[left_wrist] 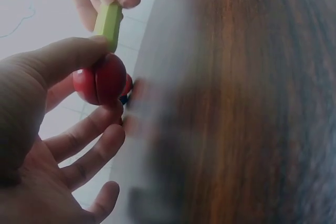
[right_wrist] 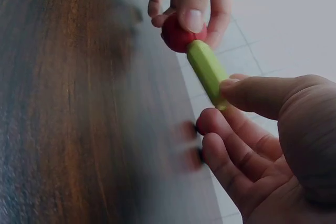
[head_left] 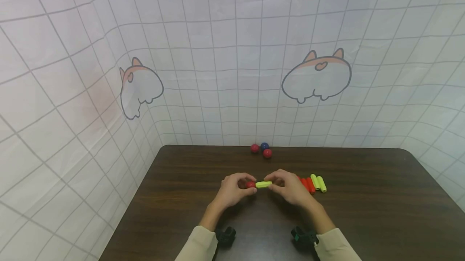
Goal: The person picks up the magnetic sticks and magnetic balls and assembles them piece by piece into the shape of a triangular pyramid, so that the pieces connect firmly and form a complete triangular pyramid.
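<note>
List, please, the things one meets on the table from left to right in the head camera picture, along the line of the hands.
left hand → red ball → green stick → right hand → red sticks → two green sticks

worktop [head_left: 363, 212]: dark brown wood grain, streaky, lower half of the frame
red ball [head_left: 250, 184] at centre, glossy red; in the left wrist view it shows a thin dark seam line
yellow-green peg [head_left: 263, 184] just right of it, plain lime colour
three balls at the far edge, centre: red ball [head_left: 254, 148], dark blue ball [head_left: 264, 146], second red one [head_left: 267, 153]
right of centre: red pegs [head_left: 308, 184], then two yellow-green pegs [head_left: 318, 183]
backdrop [head_left: 225, 51]: white cloth with grey grid lines, two cartoon prints in grey outline with orange-pink patches, at left and right of the frame
sleeves [head_left: 197, 247] at the bottom: pale beige
</note>
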